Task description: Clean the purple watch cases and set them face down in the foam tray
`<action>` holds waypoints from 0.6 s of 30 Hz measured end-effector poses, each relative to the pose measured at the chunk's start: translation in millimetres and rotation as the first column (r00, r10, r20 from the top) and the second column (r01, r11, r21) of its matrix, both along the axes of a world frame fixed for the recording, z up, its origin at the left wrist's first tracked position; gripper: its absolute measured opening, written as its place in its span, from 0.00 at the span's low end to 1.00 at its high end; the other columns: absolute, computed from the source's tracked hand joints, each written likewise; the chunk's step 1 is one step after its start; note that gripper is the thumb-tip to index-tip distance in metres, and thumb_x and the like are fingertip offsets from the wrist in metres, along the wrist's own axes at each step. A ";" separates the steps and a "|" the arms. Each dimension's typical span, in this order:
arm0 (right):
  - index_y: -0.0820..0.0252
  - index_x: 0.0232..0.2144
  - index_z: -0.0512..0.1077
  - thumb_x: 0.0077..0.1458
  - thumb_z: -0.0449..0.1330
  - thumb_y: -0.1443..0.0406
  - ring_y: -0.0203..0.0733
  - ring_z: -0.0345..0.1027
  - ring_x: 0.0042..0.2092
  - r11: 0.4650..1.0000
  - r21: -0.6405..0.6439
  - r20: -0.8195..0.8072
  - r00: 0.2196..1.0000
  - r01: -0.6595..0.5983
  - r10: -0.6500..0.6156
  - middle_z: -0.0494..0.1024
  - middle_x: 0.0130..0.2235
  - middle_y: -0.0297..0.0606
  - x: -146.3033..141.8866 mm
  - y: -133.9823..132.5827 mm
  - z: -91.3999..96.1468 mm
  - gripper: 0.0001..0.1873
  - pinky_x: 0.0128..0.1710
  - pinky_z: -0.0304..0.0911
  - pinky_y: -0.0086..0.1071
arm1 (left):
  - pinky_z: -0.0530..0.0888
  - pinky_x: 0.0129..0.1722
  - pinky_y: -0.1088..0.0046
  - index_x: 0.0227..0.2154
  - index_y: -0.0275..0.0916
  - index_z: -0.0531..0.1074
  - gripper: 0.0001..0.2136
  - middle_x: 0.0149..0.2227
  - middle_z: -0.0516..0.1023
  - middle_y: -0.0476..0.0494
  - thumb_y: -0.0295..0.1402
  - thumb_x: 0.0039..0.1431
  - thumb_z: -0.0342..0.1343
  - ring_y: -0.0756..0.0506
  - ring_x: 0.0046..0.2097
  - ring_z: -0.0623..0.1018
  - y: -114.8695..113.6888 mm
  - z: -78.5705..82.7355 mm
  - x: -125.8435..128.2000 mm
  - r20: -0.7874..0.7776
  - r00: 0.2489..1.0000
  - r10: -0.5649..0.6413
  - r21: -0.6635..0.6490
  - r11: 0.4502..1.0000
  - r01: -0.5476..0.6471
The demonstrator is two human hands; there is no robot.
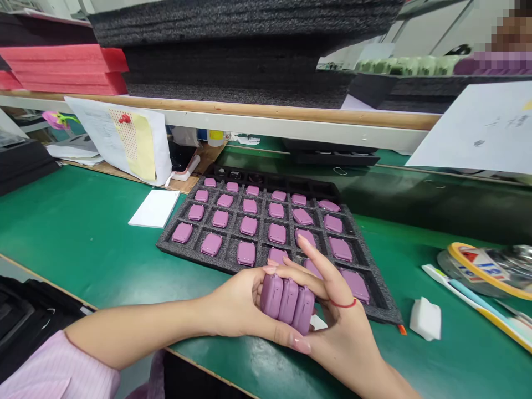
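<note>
A row of three small purple plastic cases [288, 303] with rounded corners is held side by side between my hands, above the near edge of a black foam tray [274, 255]. My left hand [245, 305] is wrapped around them, its thumb along the underside. On the other side my right hand [336, 310] closes its fingers on the same cases, with the index finger stretched out over the tray. Something white [318, 322] shows by the right palm; its kind is unclear. Similar purple pieces [248, 226] lie one to a compartment in the tray.
A white pad [154, 208] lies left of the tray on the green table [103, 260]. To the right are a white block [425, 318], a toothbrush [477, 302] and a clear tub with a yellow rim [469, 266]. Overhead, a shelf [257, 119] carries black foam stacks [241, 61].
</note>
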State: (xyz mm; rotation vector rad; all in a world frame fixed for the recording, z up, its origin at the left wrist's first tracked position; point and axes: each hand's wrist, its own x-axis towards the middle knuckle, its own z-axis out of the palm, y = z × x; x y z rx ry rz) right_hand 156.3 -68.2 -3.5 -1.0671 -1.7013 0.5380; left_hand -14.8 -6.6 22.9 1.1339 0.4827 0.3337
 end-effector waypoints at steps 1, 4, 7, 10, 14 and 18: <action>0.45 0.69 0.53 0.51 0.72 0.59 0.56 0.73 0.58 1.000 0.008 0.001 1.000 -0.009 0.009 0.66 0.67 0.46 -0.3 0.4 1.1 0.49 0.60 0.70 0.48 | 0.76 0.51 0.58 0.41 0.36 0.77 0.28 0.37 0.80 0.44 0.32 0.32 0.79 0.38 0.46 0.81 -0.2 0.8 0.0 -0.003 1.000 0.012 0.008 1.000 -0.012; 0.47 0.71 0.47 0.53 0.71 0.58 0.54 0.74 0.57 1.000 0.008 -0.010 1.000 -0.022 0.022 0.72 0.63 0.46 -1.3 0.9 4.7 0.53 0.59 0.71 0.43 | 0.76 0.47 0.65 0.41 0.37 0.78 0.27 0.35 0.78 0.47 0.32 0.34 0.78 0.43 0.41 0.79 -1.1 3.0 -0.3 0.026 0.999 0.023 0.046 0.999 -0.024; 0.47 0.71 0.47 0.53 0.71 0.59 0.52 0.73 0.58 0.999 -0.003 -0.008 0.999 -0.039 0.039 0.76 0.60 0.45 -1.7 1.4 6.8 0.52 0.58 0.72 0.38 | 0.74 0.45 0.69 0.44 0.38 0.78 0.28 0.37 0.77 0.48 0.31 0.35 0.78 0.46 0.41 0.77 -1.9 4.1 -0.2 0.057 0.998 0.036 0.096 0.994 -0.042; 0.46 0.72 0.44 0.55 0.70 0.60 0.50 0.73 0.58 0.998 0.014 0.043 0.997 -0.057 0.056 0.78 0.57 0.42 -2.2 2.0 7.4 0.52 0.60 0.70 0.39 | 0.74 0.45 0.69 0.41 0.37 0.78 0.26 0.38 0.77 0.47 0.32 0.35 0.78 0.45 0.42 0.77 -3.3 3.5 1.1 0.072 0.992 0.102 0.118 0.987 -0.110; 0.47 0.72 0.43 0.60 0.64 0.65 0.48 0.71 0.60 0.992 0.072 0.173 0.981 -0.105 0.091 0.78 0.57 0.40 -3.5 1.3 6.3 0.47 0.62 0.68 0.43 | 0.74 0.44 0.67 0.36 0.34 0.78 0.18 0.38 0.79 0.44 0.33 0.43 0.74 0.43 0.42 0.78 -5.9 3.9 2.5 0.076 0.987 0.138 0.144 0.978 -0.148; 0.45 0.72 0.42 0.62 0.62 0.67 0.49 0.66 0.64 0.993 0.068 0.239 0.968 -0.098 0.079 0.73 0.61 0.41 -2.5 -1.3 8.1 0.46 0.63 0.65 0.48 | 0.75 0.43 0.67 0.37 0.34 0.78 0.18 0.36 0.80 0.44 0.34 0.44 0.74 0.43 0.40 0.79 -8.0 5.5 0.4 0.025 0.980 0.199 0.234 0.952 -0.199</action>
